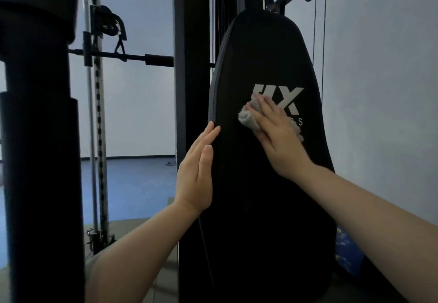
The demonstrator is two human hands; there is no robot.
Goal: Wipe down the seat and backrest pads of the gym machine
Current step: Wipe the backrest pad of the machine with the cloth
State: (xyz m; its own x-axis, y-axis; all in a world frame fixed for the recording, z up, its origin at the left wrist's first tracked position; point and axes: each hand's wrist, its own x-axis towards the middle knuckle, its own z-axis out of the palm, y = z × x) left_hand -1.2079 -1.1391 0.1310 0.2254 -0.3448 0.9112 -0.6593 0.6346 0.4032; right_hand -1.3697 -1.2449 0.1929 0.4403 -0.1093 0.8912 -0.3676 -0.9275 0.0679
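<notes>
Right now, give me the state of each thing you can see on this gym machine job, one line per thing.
backrest pad: upright, white logo partly covered by the cloth.
cloth: bunched, pressed flat against the pad under the right hand.
right hand: fingers straight, pressing the cloth on the logo.
left hand: fingers straight, resting along the pad's left edge.
seat pad: not in view.
</notes>
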